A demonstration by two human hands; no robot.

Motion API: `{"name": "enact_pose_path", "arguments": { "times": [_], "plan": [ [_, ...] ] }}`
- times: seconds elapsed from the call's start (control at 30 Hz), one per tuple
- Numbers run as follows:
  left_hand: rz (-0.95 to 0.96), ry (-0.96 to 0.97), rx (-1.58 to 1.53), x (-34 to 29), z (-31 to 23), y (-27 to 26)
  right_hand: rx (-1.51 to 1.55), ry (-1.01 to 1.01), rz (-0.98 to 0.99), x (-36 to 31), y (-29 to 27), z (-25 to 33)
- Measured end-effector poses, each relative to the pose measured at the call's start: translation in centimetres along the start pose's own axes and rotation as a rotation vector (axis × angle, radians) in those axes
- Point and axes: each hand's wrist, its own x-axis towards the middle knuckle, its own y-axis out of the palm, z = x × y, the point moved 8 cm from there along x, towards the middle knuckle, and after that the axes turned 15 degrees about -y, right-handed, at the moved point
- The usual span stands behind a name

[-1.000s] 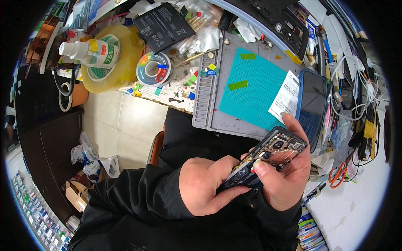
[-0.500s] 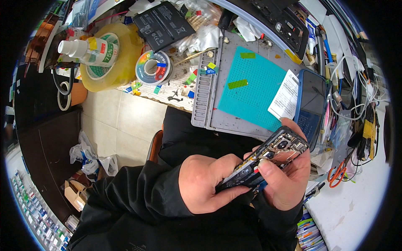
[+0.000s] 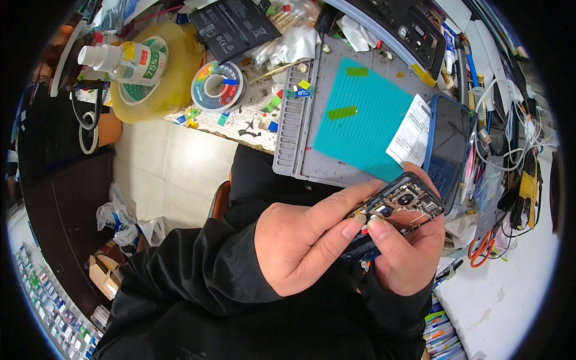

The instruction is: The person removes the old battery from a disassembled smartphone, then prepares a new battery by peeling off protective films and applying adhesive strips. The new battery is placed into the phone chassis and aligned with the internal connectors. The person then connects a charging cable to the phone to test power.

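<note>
An opened smartphone (image 3: pixel 403 207) with its circuit board and camera modules bare is held tilted between my two hands, over my lap at the bench's front edge. My right hand (image 3: pixel 414 255) is closed round its right side, thumb on the inner face. On the phone's left edge, my left hand (image 3: pixel 306 243) is closed too, its thumb tip close beside the right thumb. The phone's lower part is mostly hidden behind my left fingers. Just beyond lie a teal mat (image 3: pixel 366 120), a white printed slip (image 3: pixel 410 133) and a blue-edged phone (image 3: pixel 447 144).
A grey work tray (image 3: pixel 291 120) lies under the mat. Left of it are a solder wire spool (image 3: pixel 218 87), a black battery (image 3: pixel 234 29), a spray bottle (image 3: pixel 123 63) and a large yellow tape roll (image 3: pixel 180 72). Orange-handled scissors (image 3: pixel 480 249) and tangled cables (image 3: pixel 522 120) lie right.
My left hand has slid up along the phone, its thumb now near the right thumb and its fingers stretched along the edge. The right hand keeps its hold. The view has shifted slightly.
</note>
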Motion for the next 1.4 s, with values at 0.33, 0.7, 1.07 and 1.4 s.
{"name": "enact_pose_path", "arguments": {
  "times": [0.33, 0.7, 1.07, 1.4],
  "plan": [
    [0.053, -0.067, 0.112, -0.26, 0.07, 0.05, 0.049, 0.117, 0.023, -0.03, -0.01, -0.9],
    [0.059, -0.005, 0.118, -0.16, -0.21, 0.26, 0.128, 0.155, 0.013, -0.09, 0.22, -1.05],
    [0.079, -0.044, 0.118, -0.28, -0.02, 0.53, 0.08, 0.079, -0.009, -0.06, -0.32, -0.78],
    [-0.029, 0.07, 0.013, -0.07, 0.6, 0.53, -0.04, 0.027, 0.016, -0.26, -0.59, -0.33]
  ]
}}
